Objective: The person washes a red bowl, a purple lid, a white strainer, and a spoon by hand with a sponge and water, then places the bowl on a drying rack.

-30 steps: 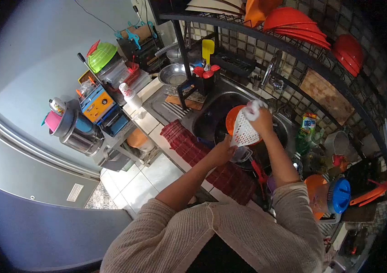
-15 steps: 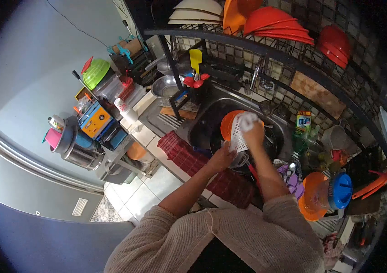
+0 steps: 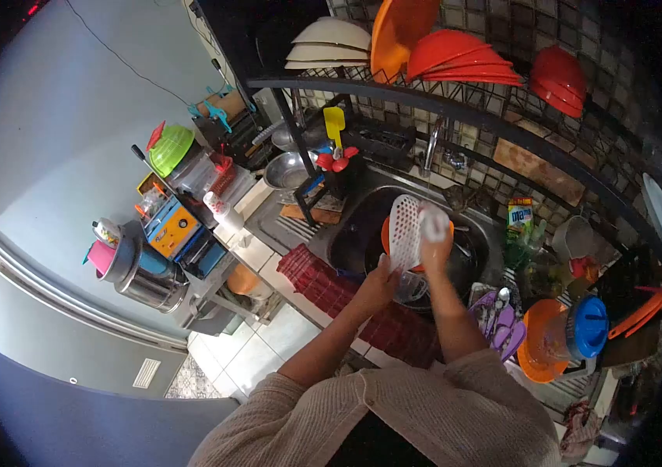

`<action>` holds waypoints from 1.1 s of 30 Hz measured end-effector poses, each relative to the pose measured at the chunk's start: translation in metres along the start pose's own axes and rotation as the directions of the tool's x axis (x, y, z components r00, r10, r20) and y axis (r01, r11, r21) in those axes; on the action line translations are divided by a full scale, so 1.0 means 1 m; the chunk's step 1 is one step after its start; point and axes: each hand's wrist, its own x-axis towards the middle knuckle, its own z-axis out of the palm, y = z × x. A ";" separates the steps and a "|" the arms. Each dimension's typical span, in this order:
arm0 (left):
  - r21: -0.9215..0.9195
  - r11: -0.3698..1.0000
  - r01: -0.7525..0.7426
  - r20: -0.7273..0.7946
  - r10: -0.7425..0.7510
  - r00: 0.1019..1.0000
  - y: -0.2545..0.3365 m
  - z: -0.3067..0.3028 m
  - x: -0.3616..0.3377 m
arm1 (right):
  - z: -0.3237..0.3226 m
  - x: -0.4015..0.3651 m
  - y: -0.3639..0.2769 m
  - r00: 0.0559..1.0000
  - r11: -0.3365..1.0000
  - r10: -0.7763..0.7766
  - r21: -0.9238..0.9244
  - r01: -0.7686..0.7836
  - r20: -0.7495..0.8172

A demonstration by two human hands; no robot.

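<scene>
Over the sink [image 3: 346, 204], my left hand [image 3: 378, 285] grips the lower end of a white plastic piece full of small holes [image 3: 404, 232], flat like a strainer panel and tilted upright. Close against its right side is my right hand [image 3: 435, 253], closed around a whitish scrubbing pad [image 3: 434, 222], blurred by motion. Behind both lies an orange bowl [image 3: 449, 229], partly hidden, inside a dark pan [image 3: 467, 257] in the basin. A clear plastic container [image 3: 410, 288] sits below my hands near the basin's front edge.
A red cloth [image 3: 308, 272] lies along the counter's front edge. To the right are purple-handled utensils [image 3: 508, 331], an orange basin [image 3: 537, 342] and a blue-lidded jug [image 3: 586, 327]. Overhead, a black rack [image 3: 455, 101] holds red bowls [image 3: 463, 58]. The faucet [image 3: 433, 144] stands behind the sink.
The perforated white piece has been raised and turned more upright, covering more of the orange bowl. My right hand and the pad have shifted slightly down and right along it. The camera view has tilted slightly.
</scene>
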 end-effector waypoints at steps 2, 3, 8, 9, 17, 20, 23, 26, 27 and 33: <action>-0.040 0.999 0.011 -0.027 -0.012 1.000 -0.011 -0.002 0.005 | 0.006 -0.019 -0.061 0.951 0.914 -0.277 -0.266 0.305 0.136; -0.007 0.992 -0.128 -0.023 0.128 0.991 -0.011 -0.004 0.009 | 0.005 -0.019 -0.069 0.895 0.810 -0.376 -0.383 0.443 0.240; 0.115 0.984 -0.139 0.049 0.134 0.990 0.004 0.001 0.004 | -0.007 0.054 -0.087 0.742 0.734 0.174 -0.587 0.340 0.647; 0.203 0.970 -0.136 0.046 0.130 0.991 0.006 0.004 0.001 | -0.012 0.073 -0.089 0.518 0.718 0.575 -0.694 0.052 0.634; 0.305 0.928 -0.214 0.144 0.177 0.974 -0.011 0.000 -0.011 | -0.045 0.064 0.064 0.430 0.750 0.499 -0.126 -0.650 0.753; 0.282 0.945 -0.164 0.221 0.102 0.970 -0.007 -0.003 -0.012 | -0.060 0.052 0.061 0.447 0.481 0.306 0.269 -0.835 0.841; 0.272 0.950 -0.152 0.189 0.102 0.977 -0.019 -0.005 -0.005 | -0.075 0.060 0.004 0.521 0.532 0.516 0.221 -0.817 0.680; 0.218 0.953 -0.209 0.152 0.179 0.972 -0.020 -0.001 -0.006 | -0.072 0.050 0.001 0.717 0.827 0.517 -0.056 -0.560 0.467; 0.183 0.973 -0.137 0.116 0.117 0.986 -0.017 -0.001 -0.001 | -0.072 0.046 -0.004 0.909 0.934 0.285 -0.303 -0.191 0.305; 0.075 0.996 -0.038 -0.067 0.043 0.997 -0.010 0.025 0.011 | -0.033 0.025 -0.012 0.944 0.944 0.323 0.083 -0.318 -0.066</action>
